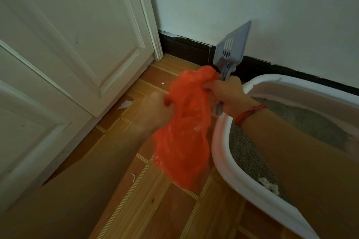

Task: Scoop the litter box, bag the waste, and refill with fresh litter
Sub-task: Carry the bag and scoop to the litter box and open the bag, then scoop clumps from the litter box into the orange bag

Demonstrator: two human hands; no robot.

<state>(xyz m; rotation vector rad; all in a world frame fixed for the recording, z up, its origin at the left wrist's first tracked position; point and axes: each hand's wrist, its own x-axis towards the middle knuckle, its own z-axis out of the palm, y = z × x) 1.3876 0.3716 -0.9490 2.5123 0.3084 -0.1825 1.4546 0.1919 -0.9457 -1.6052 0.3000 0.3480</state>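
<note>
**Desk:** How far along is the job?

**Photographer:** Early to middle, by the look of it. The orange bag (pixel 184 132) hangs limp between both hands above the floor (pixel 155 209), just left of the litter box (pixel 223 153), and looks nearly empty. Grey litter (pixel 310 122) lies uneven in the box, and a pale clump (pixel 269 183) sits by the near rim. Scooping looks unfinished and bagging barely begun. No fresh litter is in sight.

**Desk:** And the hands?

**Photographer:** The left hand (pixel 155 106) is blurred, but its fingers appear bunched into the bag's left edge. The right hand (pixel 227 93), with a red band (pixel 248 113) at the wrist, reaches across the box's corner. Its fingers wrap the handle of the grey scoop (pixel 231 44) and pinch the top of the bag as well. The scoop's slotted blade points up toward the wall and appears to carry nothing.

**Desk:** Is the bag's mouth open?

**Photographer:** It is crumpled, and whether it is open cannot be told.
</note>
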